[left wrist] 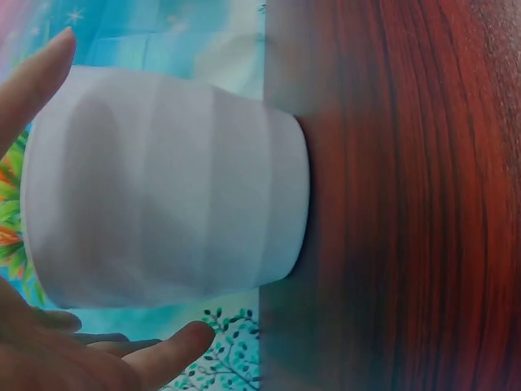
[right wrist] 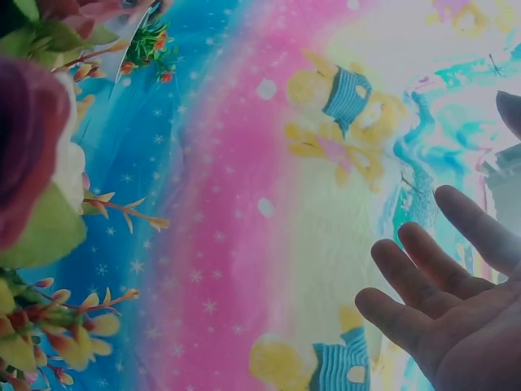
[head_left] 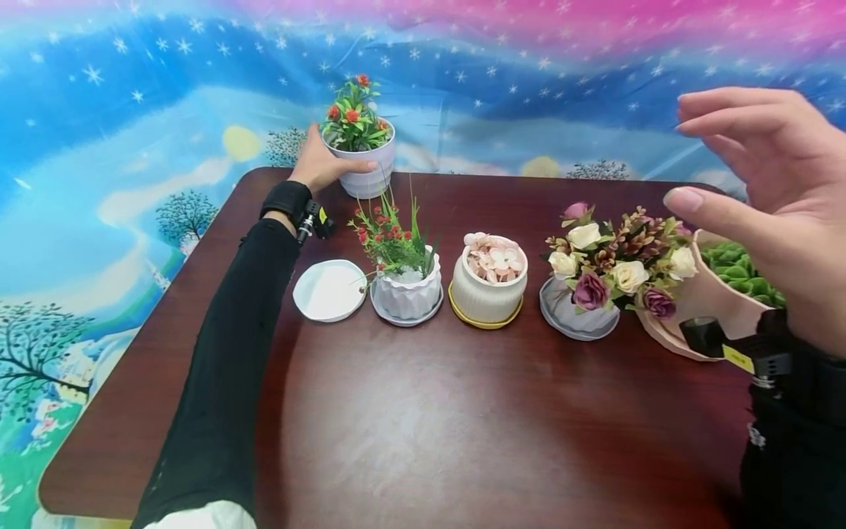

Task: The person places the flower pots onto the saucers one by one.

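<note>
My left hand [head_left: 330,163] is at a white pot [head_left: 370,173] of orange-red flowers [head_left: 353,114] at the table's far left edge. Its thumb overlaps the pot's front in the head view. In the left wrist view, the thumb and straight fingers [left wrist: 175,350] are spread to either side of the ribbed pot [left wrist: 171,191], with a gap beside the lower fingers. My right hand [head_left: 769,173] is raised at the right, fingers apart and holding nothing. Below and left of it are purple and cream roses [head_left: 628,277] in a grey pot [head_left: 581,314].
In a row on the brown table [head_left: 463,426] stand a white saucer [head_left: 330,291], a white pot [head_left: 411,294] with red-flowered greenery, a cream pot [head_left: 489,294] with pale pink petals, and, right of the roses, a pink planter [head_left: 687,316] with green succulents. A printed cloth [head_left: 423,66] hangs behind.
</note>
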{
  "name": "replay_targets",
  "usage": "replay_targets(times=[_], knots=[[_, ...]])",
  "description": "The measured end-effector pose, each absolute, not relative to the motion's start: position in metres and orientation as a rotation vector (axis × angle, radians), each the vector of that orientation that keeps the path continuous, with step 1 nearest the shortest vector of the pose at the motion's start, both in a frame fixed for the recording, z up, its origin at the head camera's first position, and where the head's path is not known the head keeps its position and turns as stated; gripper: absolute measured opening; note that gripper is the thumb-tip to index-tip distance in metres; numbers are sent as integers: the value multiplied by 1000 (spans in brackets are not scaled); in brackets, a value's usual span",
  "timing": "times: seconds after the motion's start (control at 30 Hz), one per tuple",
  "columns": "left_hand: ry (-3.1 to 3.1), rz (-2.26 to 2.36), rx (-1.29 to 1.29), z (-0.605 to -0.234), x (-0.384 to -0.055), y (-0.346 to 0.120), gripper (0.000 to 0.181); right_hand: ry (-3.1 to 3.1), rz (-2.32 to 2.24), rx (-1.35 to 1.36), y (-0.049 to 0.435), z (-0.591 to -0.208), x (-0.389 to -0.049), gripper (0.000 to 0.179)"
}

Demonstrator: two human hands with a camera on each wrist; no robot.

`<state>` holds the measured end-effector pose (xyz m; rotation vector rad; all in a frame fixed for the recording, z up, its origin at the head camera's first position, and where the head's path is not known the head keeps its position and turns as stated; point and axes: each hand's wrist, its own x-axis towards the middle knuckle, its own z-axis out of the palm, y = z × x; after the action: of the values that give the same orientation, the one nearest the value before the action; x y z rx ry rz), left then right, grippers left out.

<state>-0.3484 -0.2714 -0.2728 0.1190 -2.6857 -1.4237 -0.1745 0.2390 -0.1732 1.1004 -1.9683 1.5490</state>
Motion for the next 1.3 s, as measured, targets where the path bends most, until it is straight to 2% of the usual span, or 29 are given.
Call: replay_targets(times=[0.23,0.53,0.8,1.13,1.3], knots=[[-2619,-1476,167,-278,-355,-271,138,-1997,1482,1138,234,-172,-170,50],[-2617,-1392,195,-279,-355,-274,132,-2219,1149,1040,226,-165,-159,46],[-2560,-1355,214,-276,-348,-276,129,-2173,1211,1105,230,-169,-164,48],[-2471,-1312,132,-263,-320,-296,125,-2015,1514,1160,230,-170,-176,46],[-2482,-1255,98,-267,-304,-304,123,-2079,1422,1120,228,-169,-174,45]])
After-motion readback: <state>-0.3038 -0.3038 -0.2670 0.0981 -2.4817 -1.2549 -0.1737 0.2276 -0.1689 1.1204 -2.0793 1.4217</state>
